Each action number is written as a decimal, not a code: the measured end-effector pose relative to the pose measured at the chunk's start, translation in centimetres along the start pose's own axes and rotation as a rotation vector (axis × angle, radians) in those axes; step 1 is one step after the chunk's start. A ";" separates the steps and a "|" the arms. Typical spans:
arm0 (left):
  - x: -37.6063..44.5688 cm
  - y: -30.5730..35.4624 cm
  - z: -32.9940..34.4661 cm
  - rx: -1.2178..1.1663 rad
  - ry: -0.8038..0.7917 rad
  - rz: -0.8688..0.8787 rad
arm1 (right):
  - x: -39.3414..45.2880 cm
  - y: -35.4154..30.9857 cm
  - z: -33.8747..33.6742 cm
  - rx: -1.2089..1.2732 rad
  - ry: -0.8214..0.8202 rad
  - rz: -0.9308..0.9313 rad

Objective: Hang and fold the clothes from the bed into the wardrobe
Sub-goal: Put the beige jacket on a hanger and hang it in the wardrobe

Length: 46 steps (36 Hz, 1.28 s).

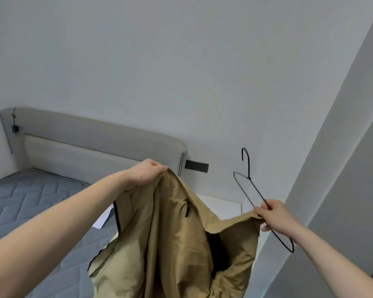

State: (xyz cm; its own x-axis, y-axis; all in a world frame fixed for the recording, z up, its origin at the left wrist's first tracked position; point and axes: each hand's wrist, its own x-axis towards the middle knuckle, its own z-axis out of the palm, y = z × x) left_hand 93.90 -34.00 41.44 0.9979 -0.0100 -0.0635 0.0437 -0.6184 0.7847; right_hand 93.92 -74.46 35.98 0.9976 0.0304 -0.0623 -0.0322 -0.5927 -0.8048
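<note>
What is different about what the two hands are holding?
The left hand holds only the tan jacket; the right hand holds the jacket and a thin black hanger. The left hand is higher, the right lower. Both grip the jacket's top edge, spreading it above the bed.

No readable text

No letters, numbers, brands or signs can be read on the tan jacket (170, 233), the wire hanger (254, 190), the headboard (91, 134) or the wall (181, 61).

Both bare arms outstretched, left hand (146, 173) raised in a closed grip, right hand (276, 216) lower, fingers pinched.
</note>
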 end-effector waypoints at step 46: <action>1.1 10.8 -0.4 -0.074 0.096 0.233 | -2.8 -3.1 9.2 0.063 -0.030 -0.282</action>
State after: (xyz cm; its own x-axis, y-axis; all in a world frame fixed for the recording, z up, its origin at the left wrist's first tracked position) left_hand 95.50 -40.33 50.09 0.9813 -0.0682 0.1803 -0.1878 -0.5491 0.8144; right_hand 90.63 -65.32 33.26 0.9656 0.2106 0.1523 0.2410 -0.5061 -0.8281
